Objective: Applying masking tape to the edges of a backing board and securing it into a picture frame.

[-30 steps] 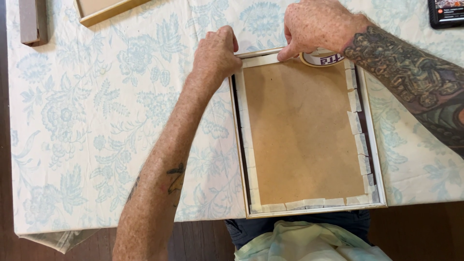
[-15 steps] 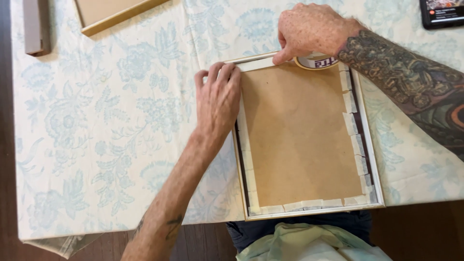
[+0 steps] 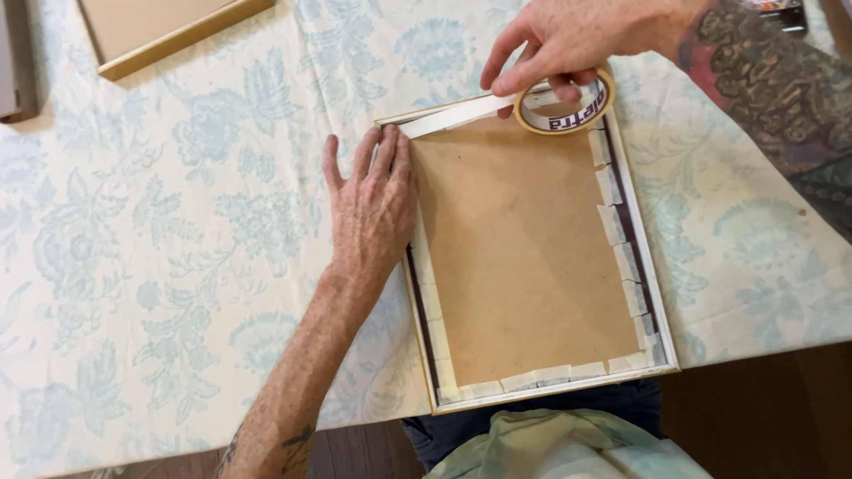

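Observation:
A picture frame (image 3: 657, 310) lies face down on the table, its brown backing board (image 3: 524, 257) edged with short pieces of pale masking tape. My left hand (image 3: 373, 208) lies flat on the frame's left edge, fingers together and pointing away from me. My right hand (image 3: 568, 40) holds a roll of masking tape (image 3: 568, 106) at the frame's top right corner. A strip of tape (image 3: 457, 115) runs from the roll leftward along the top edge to the top left corner.
The table carries a pale cloth with a blue flower pattern (image 3: 177, 222). A second gold-edged frame (image 3: 169, 27) lies at the far left top. A dark object (image 3: 18, 62) sits at the left edge, another (image 3: 781, 11) at the top right. The table's near edge runs just below the frame.
My left hand slid down from the frame's top left corner to lie flat along its left edge. My right hand lifted the roll and drew out a strip of tape along the top edge.

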